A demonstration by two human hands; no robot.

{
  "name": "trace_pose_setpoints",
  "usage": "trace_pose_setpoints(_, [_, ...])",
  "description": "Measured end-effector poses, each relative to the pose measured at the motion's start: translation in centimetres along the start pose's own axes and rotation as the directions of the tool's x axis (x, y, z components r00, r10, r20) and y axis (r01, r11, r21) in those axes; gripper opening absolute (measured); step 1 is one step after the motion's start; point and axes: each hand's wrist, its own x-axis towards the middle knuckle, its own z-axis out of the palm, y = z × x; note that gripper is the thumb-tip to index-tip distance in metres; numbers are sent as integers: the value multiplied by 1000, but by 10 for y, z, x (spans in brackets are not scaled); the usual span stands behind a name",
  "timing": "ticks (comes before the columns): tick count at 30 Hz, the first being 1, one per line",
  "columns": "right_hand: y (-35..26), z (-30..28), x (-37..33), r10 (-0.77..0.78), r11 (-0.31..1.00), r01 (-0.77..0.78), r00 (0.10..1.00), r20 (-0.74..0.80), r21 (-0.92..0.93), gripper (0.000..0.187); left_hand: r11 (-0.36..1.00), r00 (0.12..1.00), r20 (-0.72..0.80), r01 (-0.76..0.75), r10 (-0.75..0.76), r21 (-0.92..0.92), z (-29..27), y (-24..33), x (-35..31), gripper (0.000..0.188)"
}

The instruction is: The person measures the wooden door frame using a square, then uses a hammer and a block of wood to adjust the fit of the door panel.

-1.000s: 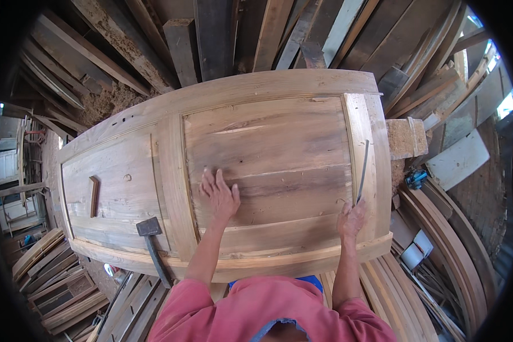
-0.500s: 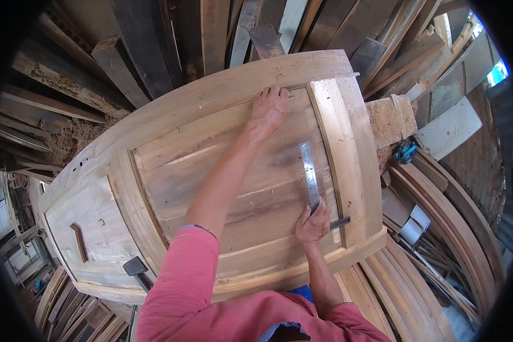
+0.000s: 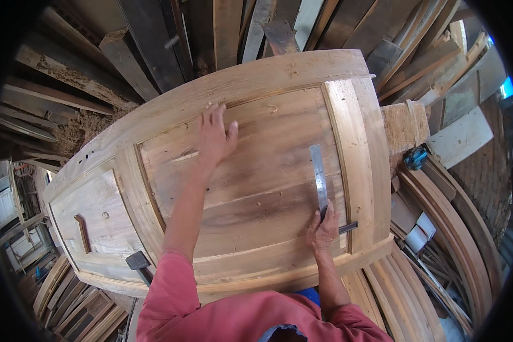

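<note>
A panelled wooden door (image 3: 239, 211) lies flat in front of me. My left hand (image 3: 216, 134) is over the upper part of its large panel, near the far moulding, fingers apart and empty. Beyond it, a small blurred pale piece (image 3: 171, 41) shows against the dark boards. My right hand (image 3: 324, 228) grips a try square (image 3: 318, 171) at the panel's near right. The square's steel blade points away from me, and its dark stock sticks out to the right of the hand.
On the door's left part lie a short brown wooden strip (image 3: 82, 233) and a dark-headed hammer (image 3: 137, 261). Upright boards (image 3: 228, 34) crowd the far side. A blue power tool (image 3: 416, 158) sits at the right, by curved timber pieces (image 3: 450, 228).
My left hand has swung left along the far moulding, and its fingers have spread. The small blurred piece has appeared beyond the door. My right hand keeps hold of the try square.
</note>
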Motion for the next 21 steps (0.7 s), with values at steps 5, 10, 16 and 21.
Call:
trace_pose_setpoints(5, [-37, -73, 52, -57, 998, 61, 978, 201, -10, 27, 999, 999, 24, 33, -32, -35, -5, 19, -24, 53])
trace_pose_setpoints(10, [-74, -98, 121, 164, 916, -291, 900, 404, 276, 21, 984, 990, 12, 140, -140, -110, -4, 17, -22, 49])
trace_pose_setpoints(16, [-43, -16, 154, 235, 852, -429, 827, 511, 301, 23, 978, 991, -17, 127, -131, -164, -3, 13, -22, 39])
trace_pose_setpoints(21, [-32, 4, 166, 224, 855, -411, 842, 491, 316, 21, 983, 991, -5, 134, -136, -128, -4, 13, -20, 37])
